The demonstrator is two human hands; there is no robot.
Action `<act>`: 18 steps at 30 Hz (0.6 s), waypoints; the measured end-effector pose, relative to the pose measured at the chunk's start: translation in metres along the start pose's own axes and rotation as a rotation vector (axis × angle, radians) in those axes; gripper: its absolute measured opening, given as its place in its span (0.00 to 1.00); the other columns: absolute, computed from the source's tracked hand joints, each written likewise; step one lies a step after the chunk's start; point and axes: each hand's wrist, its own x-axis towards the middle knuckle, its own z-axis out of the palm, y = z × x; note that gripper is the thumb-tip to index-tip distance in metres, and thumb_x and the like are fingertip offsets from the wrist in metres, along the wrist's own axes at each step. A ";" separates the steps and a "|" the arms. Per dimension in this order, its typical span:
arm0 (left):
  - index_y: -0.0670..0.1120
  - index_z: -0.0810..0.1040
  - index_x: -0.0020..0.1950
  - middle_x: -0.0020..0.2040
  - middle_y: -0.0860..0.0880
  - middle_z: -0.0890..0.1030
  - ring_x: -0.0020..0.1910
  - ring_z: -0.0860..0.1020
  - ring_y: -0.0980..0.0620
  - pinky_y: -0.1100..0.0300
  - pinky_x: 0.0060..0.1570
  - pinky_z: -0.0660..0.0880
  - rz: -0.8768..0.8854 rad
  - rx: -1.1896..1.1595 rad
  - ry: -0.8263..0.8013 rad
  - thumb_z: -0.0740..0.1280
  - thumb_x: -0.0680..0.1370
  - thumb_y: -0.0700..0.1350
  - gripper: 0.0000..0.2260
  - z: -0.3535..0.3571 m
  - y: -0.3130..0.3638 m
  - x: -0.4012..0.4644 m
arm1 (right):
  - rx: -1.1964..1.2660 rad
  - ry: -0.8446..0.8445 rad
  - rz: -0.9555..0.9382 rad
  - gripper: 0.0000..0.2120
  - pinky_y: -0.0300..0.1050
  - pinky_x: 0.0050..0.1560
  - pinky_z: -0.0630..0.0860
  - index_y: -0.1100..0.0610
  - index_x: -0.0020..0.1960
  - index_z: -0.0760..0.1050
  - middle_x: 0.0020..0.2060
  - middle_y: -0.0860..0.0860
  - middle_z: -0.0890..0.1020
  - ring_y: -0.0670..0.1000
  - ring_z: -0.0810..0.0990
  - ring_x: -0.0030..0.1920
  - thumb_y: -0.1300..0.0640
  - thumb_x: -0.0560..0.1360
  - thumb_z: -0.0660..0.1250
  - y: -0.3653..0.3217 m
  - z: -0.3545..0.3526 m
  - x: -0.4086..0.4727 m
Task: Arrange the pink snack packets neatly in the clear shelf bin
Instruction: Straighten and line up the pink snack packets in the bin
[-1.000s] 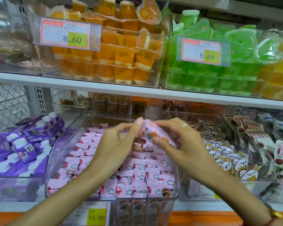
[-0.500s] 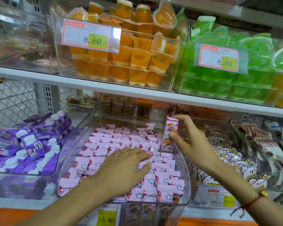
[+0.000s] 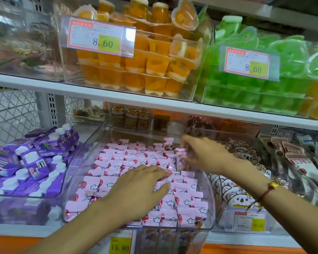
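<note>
Pink packets (image 3: 117, 162) fill the clear bin (image 3: 208, 202) on the lower shelf, lying in rough rows; one packet (image 3: 167, 143) stands upright at the back. We note our left hand (image 3: 141, 187) flat on the packets near the bin's middle, palm down, fingers spread and gripping nothing. Our right hand (image 3: 206, 154) reaches over the bin's right side, fingers closed around a single packet (image 3: 180, 159) held upright just above the rows; motion blur hides its print. A red cord bracelet (image 3: 266, 190) sits on the right wrist. Purple cartons (image 3: 31, 162) occupy the bin to the left, bear-print bags (image 3: 240, 153) the bin to the right.
</note>
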 end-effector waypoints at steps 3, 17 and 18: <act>0.61 0.63 0.72 0.72 0.64 0.63 0.69 0.63 0.60 0.62 0.65 0.60 0.005 -0.009 0.002 0.51 0.80 0.61 0.20 0.000 0.000 0.000 | -0.073 -0.117 0.029 0.08 0.47 0.54 0.67 0.51 0.44 0.77 0.58 0.50 0.74 0.54 0.68 0.61 0.48 0.76 0.65 0.008 0.004 -0.003; 0.52 0.72 0.67 0.62 0.53 0.74 0.60 0.67 0.51 0.54 0.57 0.65 0.092 0.007 -0.119 0.55 0.82 0.48 0.15 0.003 0.006 0.072 | 0.398 0.377 0.093 0.14 0.32 0.41 0.70 0.46 0.58 0.78 0.46 0.38 0.78 0.39 0.74 0.45 0.47 0.78 0.57 0.016 0.038 -0.071; 0.53 0.74 0.66 0.60 0.53 0.75 0.58 0.67 0.51 0.54 0.57 0.66 0.111 0.043 -0.142 0.55 0.82 0.48 0.14 0.006 0.005 0.076 | 0.413 0.372 0.083 0.15 0.36 0.45 0.73 0.45 0.59 0.78 0.48 0.38 0.79 0.40 0.75 0.48 0.46 0.78 0.56 0.016 0.039 -0.073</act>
